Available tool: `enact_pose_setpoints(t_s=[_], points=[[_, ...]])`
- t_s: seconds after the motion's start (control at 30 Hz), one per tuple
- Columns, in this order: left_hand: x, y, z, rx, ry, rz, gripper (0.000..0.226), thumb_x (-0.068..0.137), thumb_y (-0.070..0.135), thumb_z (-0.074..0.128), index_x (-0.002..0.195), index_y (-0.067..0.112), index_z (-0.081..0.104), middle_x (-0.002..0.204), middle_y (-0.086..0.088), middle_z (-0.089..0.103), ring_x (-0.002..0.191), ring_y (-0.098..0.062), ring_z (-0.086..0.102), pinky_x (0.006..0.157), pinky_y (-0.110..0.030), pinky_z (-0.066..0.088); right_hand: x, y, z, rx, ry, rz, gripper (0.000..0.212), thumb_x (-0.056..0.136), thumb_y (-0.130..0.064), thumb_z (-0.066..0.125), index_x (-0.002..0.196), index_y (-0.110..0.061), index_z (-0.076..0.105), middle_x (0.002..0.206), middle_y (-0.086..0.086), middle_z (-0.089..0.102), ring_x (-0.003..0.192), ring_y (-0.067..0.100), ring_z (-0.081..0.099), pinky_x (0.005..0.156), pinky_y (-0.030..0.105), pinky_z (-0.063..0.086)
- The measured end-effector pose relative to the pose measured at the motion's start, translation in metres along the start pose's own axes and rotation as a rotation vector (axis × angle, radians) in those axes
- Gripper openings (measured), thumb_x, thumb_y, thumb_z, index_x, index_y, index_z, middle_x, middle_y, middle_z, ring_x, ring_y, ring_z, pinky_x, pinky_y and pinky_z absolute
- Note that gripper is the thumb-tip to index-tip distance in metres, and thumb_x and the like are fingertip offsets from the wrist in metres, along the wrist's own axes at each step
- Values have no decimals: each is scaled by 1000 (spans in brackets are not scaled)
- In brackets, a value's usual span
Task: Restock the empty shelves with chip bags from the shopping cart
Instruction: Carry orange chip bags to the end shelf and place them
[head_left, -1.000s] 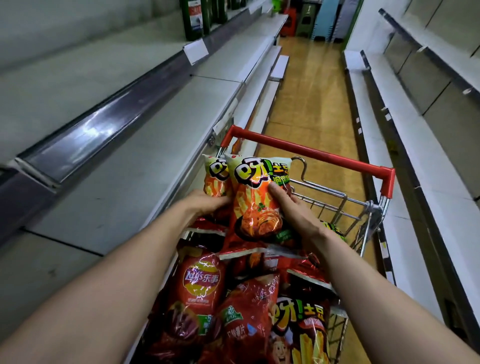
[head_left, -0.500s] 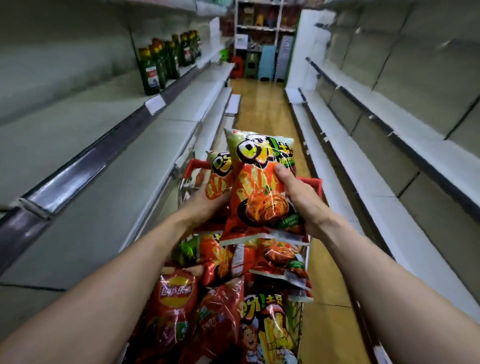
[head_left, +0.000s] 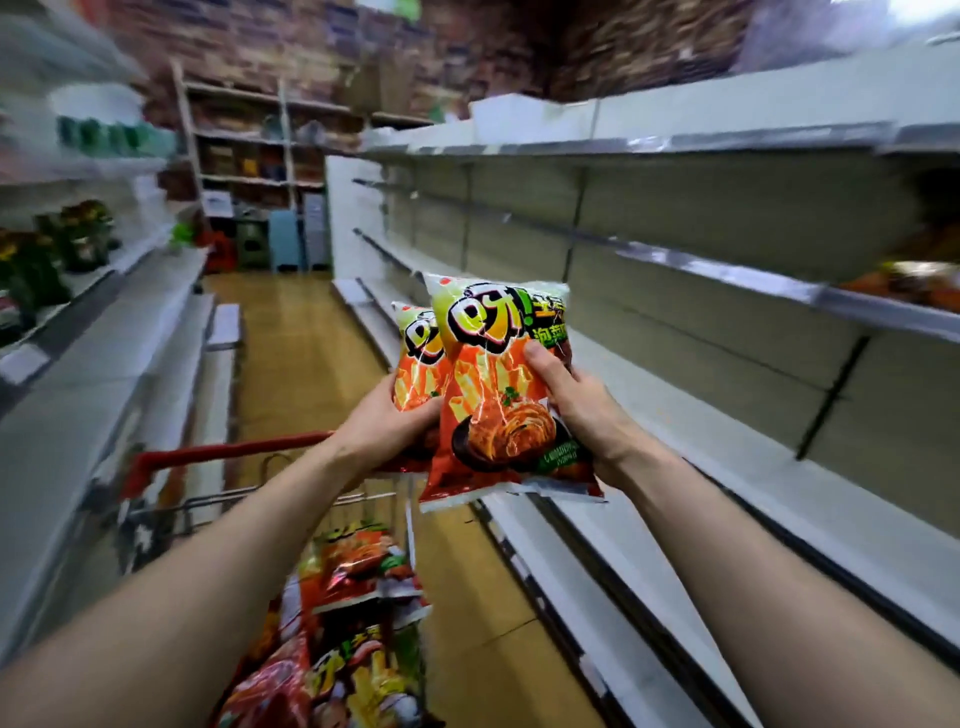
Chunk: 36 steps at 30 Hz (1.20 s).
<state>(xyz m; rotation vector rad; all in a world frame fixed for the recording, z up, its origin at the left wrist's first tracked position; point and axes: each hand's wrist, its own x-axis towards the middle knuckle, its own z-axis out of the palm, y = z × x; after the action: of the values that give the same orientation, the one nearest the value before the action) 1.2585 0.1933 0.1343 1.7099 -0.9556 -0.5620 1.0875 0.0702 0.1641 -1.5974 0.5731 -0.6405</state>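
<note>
Up over the shopping cart (head_left: 228, 449), holding two orange chip bags in the air, well clear of the pile below. Gripping the front chip bag (head_left: 493, 400) with the right hand (head_left: 587, 415), pressing the thumb on its front and hiding the other fingers behind it, so not able to tell how those lie. Holding the back chip bag (head_left: 413, 358) with the left hand (head_left: 382, 428), curling the fingers round its lower part and letting it touch the front one. Leaving more chip bags (head_left: 363, 566) lying in the cart. Seeming to be between steps: done lifting out, not yet putting down. Next, likely needing to reach right to the empty shelves (head_left: 727, 269), stand each bag up on a bare board, and let go one at a time, without squashing the puffy bags.
</note>
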Motion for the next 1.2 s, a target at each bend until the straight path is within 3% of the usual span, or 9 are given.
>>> enact_pose_setpoints(t_s=[0.1, 0.17, 0.3, 0.47, 0.63, 0.83, 0.97, 1.07, 1.2], points=[[3, 36, 41, -7, -100, 60, 83, 61, 63, 79, 126, 23, 47, 113, 3, 64, 97, -12, 65, 91, -31, 52, -31, -19, -46, 2, 125, -36, 42, 87, -52, 63, 110, -17, 65, 98, 3, 76, 90, 21, 73, 84, 37, 59], [5, 57, 68, 3, -140, 111, 90, 57, 67, 79, 129, 23, 48, 115, 2, 66, 100, -14, 66, 95, -36, 52, -52, -29, -76, 20, 203, -51, 38, 85, -51, 65, 104, -18, 66, 94, 2, 76, 90, 22, 73, 84, 36, 59], [3, 101, 129, -59, -241, 164, 67, 77, 49, 76, 130, 22, 45, 114, 0, 67, 94, -12, 68, 78, -25, 54, -92, -46, -134, -27, 324, -78, 71, 62, -65, 68, 113, -16, 63, 102, 3, 75, 96, 22, 71, 94, 42, 55], [-12, 136, 179, -146, -293, 159, 59, 84, 36, 72, 132, 19, 42, 102, 2, 64, 74, -4, 67, 49, -13, 50, -130, -63, -177, -84, 358, -75, 52, 70, -61, 65, 104, -22, 62, 101, 4, 74, 93, 23, 72, 92, 42, 55], [-42, 195, 270, -184, -406, 228, 85, 73, 47, 72, 143, 20, 32, 117, -3, 61, 97, -19, 66, 72, -30, 57, -202, -79, -261, -88, 485, -119, 59, 68, -60, 67, 112, -21, 63, 104, 4, 75, 94, 23, 72, 92, 44, 55], [-74, 237, 359, -196, -488, 334, 68, 83, 39, 70, 140, 20, 37, 99, 9, 60, 83, -6, 63, 54, -14, 48, -277, -91, -325, -143, 652, -118, 44, 72, -61, 65, 99, -27, 61, 98, -1, 74, 92, 20, 72, 91, 40, 55], [-91, 260, 405, -249, -627, 358, 76, 80, 41, 71, 143, 21, 33, 110, 2, 61, 92, -12, 65, 63, -21, 50, -317, -98, -351, -206, 781, -74, 87, 50, -80, 69, 118, -26, 56, 112, 1, 70, 100, 22, 69, 97, 45, 52], [-106, 277, 432, -276, -732, 384, 88, 68, 48, 73, 141, 23, 33, 113, 2, 61, 95, -14, 65, 68, -23, 53, -345, -102, -366, -210, 851, -99, 62, 62, -69, 66, 109, -29, 57, 105, 0, 71, 95, 20, 70, 93, 42, 54], [-122, 297, 469, -289, -831, 449, 96, 54, 58, 73, 136, 22, 39, 114, 2, 64, 96, -13, 67, 67, -22, 54, -381, -105, -385, -241, 1002, -55, 93, 52, -77, 69, 125, -21, 55, 109, 2, 71, 97, 20, 71, 95, 43, 53]])
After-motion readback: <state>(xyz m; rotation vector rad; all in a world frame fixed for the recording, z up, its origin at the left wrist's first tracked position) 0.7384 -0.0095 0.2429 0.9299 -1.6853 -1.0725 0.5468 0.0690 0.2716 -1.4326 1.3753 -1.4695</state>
